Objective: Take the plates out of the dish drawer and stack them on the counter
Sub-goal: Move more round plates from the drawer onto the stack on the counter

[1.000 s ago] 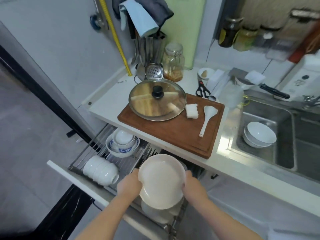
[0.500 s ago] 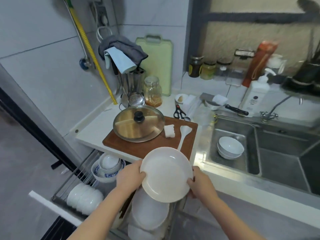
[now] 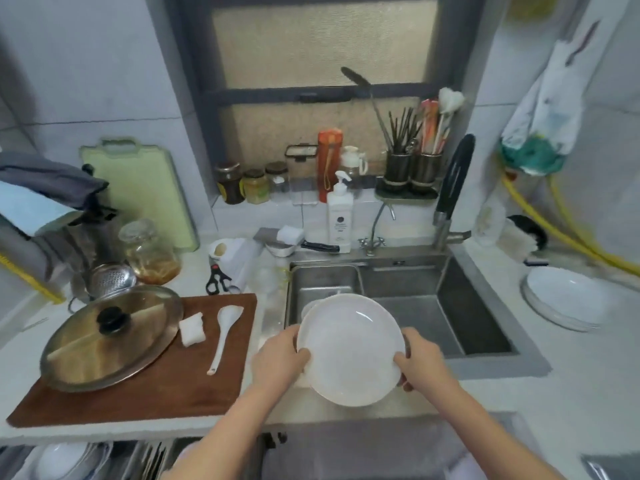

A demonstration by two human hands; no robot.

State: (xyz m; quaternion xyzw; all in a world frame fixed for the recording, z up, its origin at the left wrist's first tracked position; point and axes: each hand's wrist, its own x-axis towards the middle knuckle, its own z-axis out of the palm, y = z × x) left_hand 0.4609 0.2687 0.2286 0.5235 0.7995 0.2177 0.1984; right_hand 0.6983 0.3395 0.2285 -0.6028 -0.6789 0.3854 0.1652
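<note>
I hold a white plate (image 3: 349,348) in both hands above the front edge of the sink (image 3: 485,327). My left hand (image 3: 278,358) grips its left rim and my right hand (image 3: 420,362) grips its right rim. A stack of white plates (image 3: 568,299) rests on the counter at the far right, beyond the sink. The open dish drawer (image 3: 86,460) shows at the bottom left, with white dishes standing in its rack, partly cut off by the frame edge.
A wooden board (image 3: 173,386) left of the sink carries a glass pot lid (image 3: 110,337), a white spoon (image 3: 225,330) and a sponge. Scissors (image 3: 217,279), jars, a soap bottle (image 3: 340,216) and a black faucet (image 3: 452,188) line the back.
Both hands lifted the plate out of the drawer and carried it up and to the right, over the sink. The view swung right and now shows the plate stack on the counter.
</note>
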